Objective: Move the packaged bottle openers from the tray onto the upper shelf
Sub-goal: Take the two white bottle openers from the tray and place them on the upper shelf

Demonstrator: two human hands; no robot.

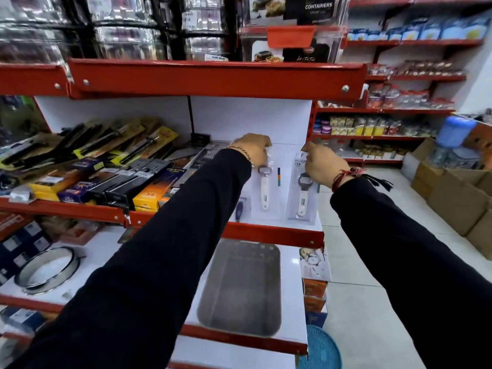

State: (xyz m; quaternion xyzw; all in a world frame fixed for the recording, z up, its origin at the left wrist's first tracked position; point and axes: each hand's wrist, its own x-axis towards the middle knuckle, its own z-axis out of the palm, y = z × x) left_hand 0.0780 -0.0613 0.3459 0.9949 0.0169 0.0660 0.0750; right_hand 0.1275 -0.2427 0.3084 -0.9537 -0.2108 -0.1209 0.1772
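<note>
Two packaged bottle openers lie flat on the white upper shelf (287,155) with red front edge. My left hand (253,150) grips the top of the left package (266,190), whose opener has a white handle. My right hand (323,163) pinches the top of the right package (302,198), which sits near the shelf's right end. A third clear package with a dark blue handle (241,209) peeks out beside my left sleeve. The grey metal tray (242,291) rests on the shelf below, with nothing visible in it.
Boxed knives and sparklers (111,174) crowd the left half of the upper shelf. A round metal sieve (48,272) lies left of the tray. Cardboard boxes (452,193) stand on the floor at right, a blue plastic basket (322,350) below the shelf end.
</note>
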